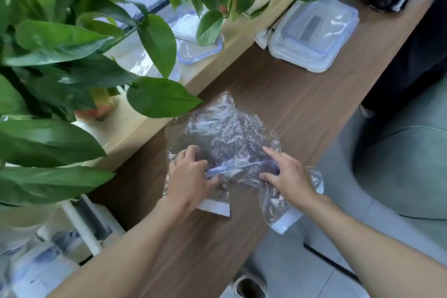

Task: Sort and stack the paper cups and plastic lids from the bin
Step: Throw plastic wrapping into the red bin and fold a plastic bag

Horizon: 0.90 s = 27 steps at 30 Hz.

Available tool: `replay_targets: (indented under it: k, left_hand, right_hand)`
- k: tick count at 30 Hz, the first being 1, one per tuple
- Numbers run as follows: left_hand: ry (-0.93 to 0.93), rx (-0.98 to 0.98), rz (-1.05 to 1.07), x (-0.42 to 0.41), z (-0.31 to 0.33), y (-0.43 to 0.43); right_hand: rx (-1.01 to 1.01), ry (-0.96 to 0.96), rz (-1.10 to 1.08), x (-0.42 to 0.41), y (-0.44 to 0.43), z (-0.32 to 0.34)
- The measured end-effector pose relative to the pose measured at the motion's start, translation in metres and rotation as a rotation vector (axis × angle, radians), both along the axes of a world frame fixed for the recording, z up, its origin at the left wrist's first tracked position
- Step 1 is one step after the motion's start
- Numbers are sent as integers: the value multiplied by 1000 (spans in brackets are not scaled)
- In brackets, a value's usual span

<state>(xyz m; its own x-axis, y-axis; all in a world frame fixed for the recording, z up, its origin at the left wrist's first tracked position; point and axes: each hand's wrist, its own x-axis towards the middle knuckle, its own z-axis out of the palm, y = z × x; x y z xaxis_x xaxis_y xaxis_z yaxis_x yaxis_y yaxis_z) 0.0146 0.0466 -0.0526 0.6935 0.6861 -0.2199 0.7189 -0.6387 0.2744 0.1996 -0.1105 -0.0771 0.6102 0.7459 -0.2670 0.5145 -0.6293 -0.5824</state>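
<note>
left hand (191, 176) pinches clear bag (227, 133) | right hand (287, 174) grips it too, forefinger straight | bag likely light, limp, slippery — best taken at the bunched fold between hands

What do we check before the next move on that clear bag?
1. Left hand grips the crumpled clear plastic bag: ok.
2. Right hand holds the bag, with its index finger extended: ok.
3. Bag lies fully on the brown wooden counter: not ok; its near corner hangs over the edge.
4. Bag contents identified: cannot tell; only a blurred blue shape shows between the hands.
5. Bare counter beyond the bag, before the clear rectangular plastic container with a blue seal: ok.
</note>
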Motion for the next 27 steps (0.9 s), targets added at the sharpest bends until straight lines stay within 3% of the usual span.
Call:
replay_targets:
  k: [4,9,16,20,27]
  left_hand:
    - [-91,-128,9,-6,16,-5]
    - [-87,-46,39,-11,53,-18]
    - [-352,103,13,-79,126,-54]
    - [-530,137,78,-140,179,-85]
    - [-646,311,281,-271,253,-151]
  right_hand:
    - [155,87,-188,-8,-3,4]
    - [277,124,-295,-22,-3,26]
    - [519,121,-69,-90,-10,114]
    - [567,181,35,-152,-22,166]
    - [713,254,275,-284,-41,241]
